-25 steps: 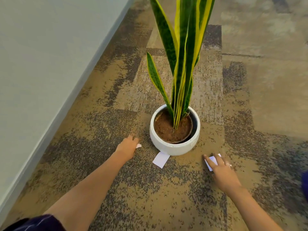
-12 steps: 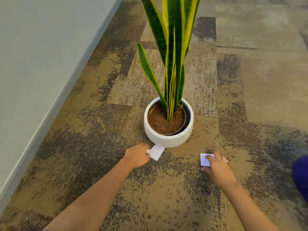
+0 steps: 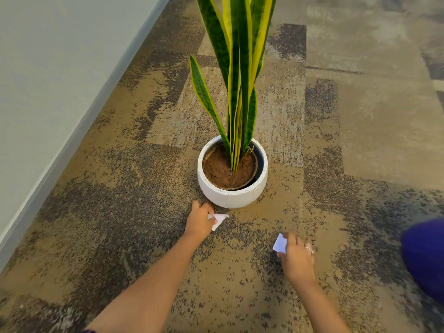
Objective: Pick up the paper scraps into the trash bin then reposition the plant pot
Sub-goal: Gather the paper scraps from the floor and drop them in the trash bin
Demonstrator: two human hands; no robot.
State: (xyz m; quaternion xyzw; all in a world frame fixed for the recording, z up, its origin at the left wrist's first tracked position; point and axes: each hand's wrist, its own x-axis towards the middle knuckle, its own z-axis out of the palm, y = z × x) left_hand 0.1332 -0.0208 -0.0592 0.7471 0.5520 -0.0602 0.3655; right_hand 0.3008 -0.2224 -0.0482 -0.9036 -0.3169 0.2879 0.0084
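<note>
A white round plant pot (image 3: 232, 194) with brown soil and tall green-and-yellow leaves stands on the carpet in the middle. Just in front of it, my left hand (image 3: 200, 221) grips a white paper scrap (image 3: 219, 219), which sticks out to the right of my fingers. Further right and nearer to me, my right hand (image 3: 296, 257) pinches a second white paper scrap (image 3: 280, 242) at its left edge. A ring shows on that hand. No trash bin is in view.
A pale wall with a baseboard (image 3: 48, 174) runs along the left side. Patterned brown and grey carpet (image 3: 360, 140) covers the floor all around. A dark blue clothed knee (image 3: 425, 255) intrudes at the right edge.
My left hand moved right from a small scrap and closed on the larger scrap in front of the pot. My right hand lifted its scrap off the carpet and drew back slightly.
</note>
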